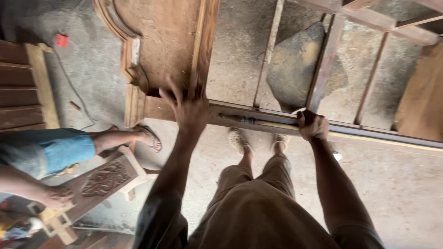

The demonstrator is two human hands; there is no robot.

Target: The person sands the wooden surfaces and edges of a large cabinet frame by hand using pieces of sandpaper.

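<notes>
Two bare hands are working on a long brown wooden frame rail point(258, 121) that is running across the middle of the view from about 9 o'clock toward 3 o'clock. The left hand point(190, 108) is lying on it with fingers spread and blurred, so I cannot tell whether its grip is clenching the rail or only pressing on it. The right hand point(313, 125), toward 3 o'clock from the left one, is wrapping its grip firmly around the same rail beside a slim upright wooden slat point(326, 60). More slats are rising toward 12 o'clock and are getting cut off by the top edge.

At 11 o'clock a carved, curved wooden headboard panel point(161, 41) is joining the rail, its upper part running out of view. Below the rail the person's own sandalled feet point(256, 140) are standing on the grey dusty concrete floor point(397, 184).

At 9 o'clock another person in blue shorts point(60, 150) is showing only a leg, a flip-flop and one forearm, the hand point(59, 197) resting on a carved reddish wooden plank point(104, 180). A small red object point(61, 40) near 10 o'clock is too blurred to identify.
</notes>
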